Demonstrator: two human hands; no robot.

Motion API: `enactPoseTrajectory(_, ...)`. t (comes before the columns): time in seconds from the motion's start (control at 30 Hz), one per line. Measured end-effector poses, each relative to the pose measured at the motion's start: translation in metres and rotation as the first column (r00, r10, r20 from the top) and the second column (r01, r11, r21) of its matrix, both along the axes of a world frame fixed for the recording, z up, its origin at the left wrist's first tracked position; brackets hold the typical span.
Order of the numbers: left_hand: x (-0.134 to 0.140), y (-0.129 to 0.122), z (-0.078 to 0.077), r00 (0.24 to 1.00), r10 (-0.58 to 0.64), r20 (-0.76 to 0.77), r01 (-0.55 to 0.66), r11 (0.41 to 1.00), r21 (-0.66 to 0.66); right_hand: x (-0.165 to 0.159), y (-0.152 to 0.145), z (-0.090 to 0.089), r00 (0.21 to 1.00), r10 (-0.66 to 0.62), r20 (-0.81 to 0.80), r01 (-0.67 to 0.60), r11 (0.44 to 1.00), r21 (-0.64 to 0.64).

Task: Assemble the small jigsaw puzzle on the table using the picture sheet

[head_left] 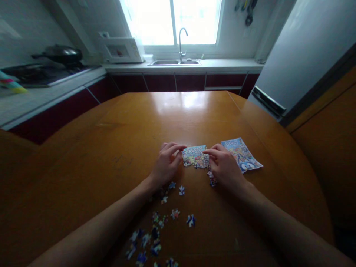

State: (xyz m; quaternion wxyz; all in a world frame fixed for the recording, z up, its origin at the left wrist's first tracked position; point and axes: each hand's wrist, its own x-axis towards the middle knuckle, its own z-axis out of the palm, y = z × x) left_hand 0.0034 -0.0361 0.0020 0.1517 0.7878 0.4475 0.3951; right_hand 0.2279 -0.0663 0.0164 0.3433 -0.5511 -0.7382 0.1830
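A partly assembled jigsaw puzzle (194, 151) lies flat on the wooden table between my two hands. Its far edge is straight, while the near edge is ragged. My left hand (168, 161) rests at the puzzle's left side, fingers bent and fingertips on the edge. Against the right side, my right hand (222, 160) has its thumb and fingers closed in on the border. A small joined strip of jigsaw pieces (211, 178) hangs below the right corner, partly hidden by that hand. Loose jigsaw pieces (145, 240) are scattered near my left forearm, which covers some of them.
A printed picture sheet (244, 155) lies right of my right hand, partly behind it. The round wooden table (111, 148) reaches toward a counter with a sink (167, 62). A pan (59, 53) stands on the stove at left, and a fridge (303, 48) stands at right.
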Motion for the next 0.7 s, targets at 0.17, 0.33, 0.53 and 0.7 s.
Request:
enactPoseTrajectory(0.17, -0.0023, 0.0056, -0.0038, 0.997, 0.063, 0.055, -0.061, 0.997, -0.038, 0.0028, 0.0032, -0.0075, 0.998, 0.01, 0.058, -0.01, 1.0, -0.007)
enactPoseTrajectory(0.33, -0.0028, 0.0065, -0.0027, 0.99, 0.086, 0.11, -0.077, 0.993, -0.088, 0.0029, 0.0019, -0.0078, 0.997, 0.019, 0.074, -0.016, 0.999, -0.04)
enactPoseTrajectory(0.53, -0.0027, 0.0072, -0.0018, 0.976, 0.118, 0.183, -0.087, 0.982, -0.168, 0.0018, -0.0009, -0.0029, 0.997, 0.013, 0.069, -0.01, 0.999, -0.048)
enactPoseTrajectory(0.7, -0.0014, 0.0067, -0.0014, 0.977, 0.138, 0.163, -0.11, 0.979, -0.174, -0.0001, -0.0023, -0.0011, 1.0, 0.018, 0.009, -0.018, 1.0, -0.008)
